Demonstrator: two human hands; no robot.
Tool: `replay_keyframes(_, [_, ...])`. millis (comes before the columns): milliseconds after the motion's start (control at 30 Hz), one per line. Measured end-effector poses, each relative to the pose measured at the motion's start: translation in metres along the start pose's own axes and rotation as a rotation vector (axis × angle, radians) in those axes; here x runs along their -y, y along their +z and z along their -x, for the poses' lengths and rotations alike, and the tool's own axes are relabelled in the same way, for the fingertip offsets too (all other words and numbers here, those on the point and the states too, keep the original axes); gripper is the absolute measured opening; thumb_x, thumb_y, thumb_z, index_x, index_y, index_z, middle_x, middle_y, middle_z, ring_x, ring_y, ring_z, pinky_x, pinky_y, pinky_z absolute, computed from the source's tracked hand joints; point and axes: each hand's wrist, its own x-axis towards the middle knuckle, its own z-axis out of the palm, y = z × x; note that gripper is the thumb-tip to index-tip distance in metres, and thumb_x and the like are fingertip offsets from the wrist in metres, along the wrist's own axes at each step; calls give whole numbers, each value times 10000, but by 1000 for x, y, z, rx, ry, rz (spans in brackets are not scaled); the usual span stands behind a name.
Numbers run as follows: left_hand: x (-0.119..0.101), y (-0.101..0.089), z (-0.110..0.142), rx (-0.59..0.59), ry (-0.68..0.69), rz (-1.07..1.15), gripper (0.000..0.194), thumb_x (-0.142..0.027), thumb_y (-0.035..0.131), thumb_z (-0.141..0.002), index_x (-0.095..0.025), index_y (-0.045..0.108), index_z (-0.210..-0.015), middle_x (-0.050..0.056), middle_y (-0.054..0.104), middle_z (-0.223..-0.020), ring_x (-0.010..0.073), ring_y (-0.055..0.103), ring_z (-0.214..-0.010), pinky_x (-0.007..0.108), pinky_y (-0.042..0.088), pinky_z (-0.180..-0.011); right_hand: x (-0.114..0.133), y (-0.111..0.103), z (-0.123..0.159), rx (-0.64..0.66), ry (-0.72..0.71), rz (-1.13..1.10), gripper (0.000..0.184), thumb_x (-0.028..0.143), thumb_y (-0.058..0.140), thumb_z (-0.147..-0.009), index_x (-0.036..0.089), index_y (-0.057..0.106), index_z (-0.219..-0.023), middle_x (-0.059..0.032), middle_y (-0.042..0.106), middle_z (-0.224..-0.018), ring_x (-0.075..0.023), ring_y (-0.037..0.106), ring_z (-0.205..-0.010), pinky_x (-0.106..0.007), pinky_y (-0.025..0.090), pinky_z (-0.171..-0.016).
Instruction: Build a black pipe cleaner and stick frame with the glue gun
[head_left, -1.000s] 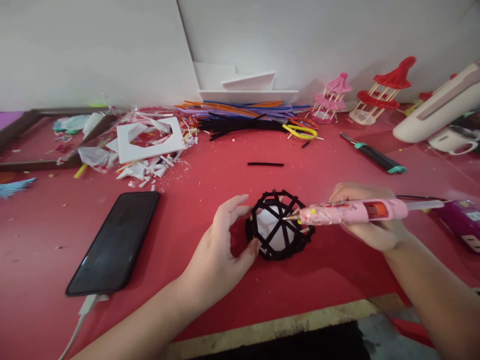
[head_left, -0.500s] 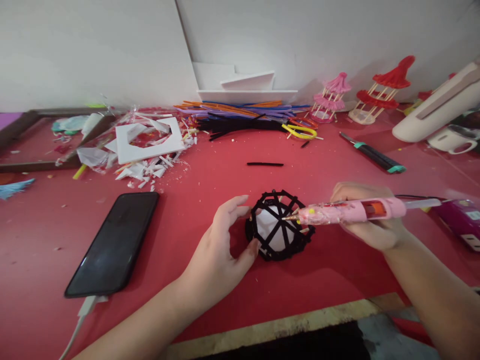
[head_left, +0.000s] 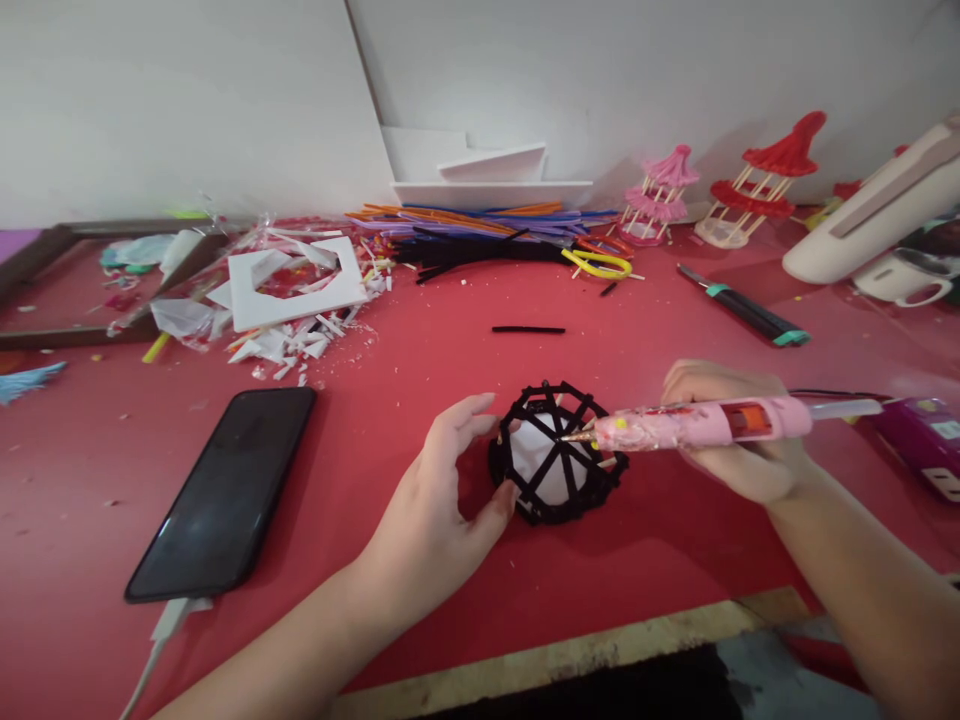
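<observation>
A round black frame with spokes meeting at its centre (head_left: 560,450) stands on the red table, a white disc and pale sticks showing through it. My left hand (head_left: 439,490) grips its left side between thumb and fingers. In my right hand (head_left: 739,450) is a pink hot glue gun (head_left: 667,427), a clear glue stick poking out of its back end. Its metal nozzle is at the hub where the spokes cross; whether it touches I cannot tell. Beyond the frame lies a short black pipe cleaner (head_left: 529,329).
A black phone (head_left: 225,490) with a cable lies at left. Foam scraps (head_left: 296,285), pipe cleaners (head_left: 480,235) and yellow-handled scissors (head_left: 600,263) are at the back. Right are a utility knife (head_left: 750,308), pink (head_left: 660,195) and red (head_left: 765,185) models, a mug (head_left: 904,277) and a purple power strip (head_left: 919,440).
Almost nothing differs. The view shifts slightly; both hands keep their holds, and the nozzle stays at the middle of the black frame.
</observation>
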Motion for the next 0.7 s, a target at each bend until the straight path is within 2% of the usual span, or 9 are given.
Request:
replay_keyframes(100, [0, 0, 0, -4, 0, -2, 565, -195, 582, -873, -218, 372, -1397, 140, 646, -1275, 254, 693, -1148, 395, 619, -919, -1, -1, 0, 18, 7, 15, 124, 191, 560, -829, 238, 542, -716, -24, 529, -636, -181, 476, -573, -351, 334, -527])
replay_keyframes(200, [0, 0, 0, -3, -13, -12, 567, -204, 585, -873, -216, 375, -1399, 145, 647, -1266, 257, 702, -1135, 358, 643, -843, 1, -2, 0, 27, 39, 36, 151, 229, 560, -848, 245, 533, -701, -26, 527, -631, -184, 480, -568, -356, 337, -517])
replay_keyframes(333, [0, 0, 0, -9, -5, -24, 562, -214, 578, -877, -214, 375, -1401, 149, 647, -1271, 254, 703, -1132, 370, 637, -867, 3, -1, -1, 5, 48, 26, 196, 294, 552, -868, 254, 518, -679, -27, 499, -607, -191, 463, -551, -368, 331, -507])
replay_keyframes(533, [0, -1, 0, 1, -15, -11, 577, -208, 578, -870, -222, 359, -1403, 129, 674, -1219, 247, 692, -1147, 399, 615, -924, 2, -1, -2, 13, 19, 7, 149, 236, 550, -844, 251, 523, -698, -25, 505, -613, -192, 465, -546, -366, 335, -510])
replay_keyframes(700, [0, -2, 0, -4, -13, -21, 568, -206, 580, -874, -218, 366, -1400, 133, 673, -1216, 247, 697, -1136, 380, 624, -893, 3, -5, -2, 16, 26, 49, 134, 221, 559, -824, 250, 523, -699, -26, 508, -608, -189, 460, -542, -360, 325, -495])
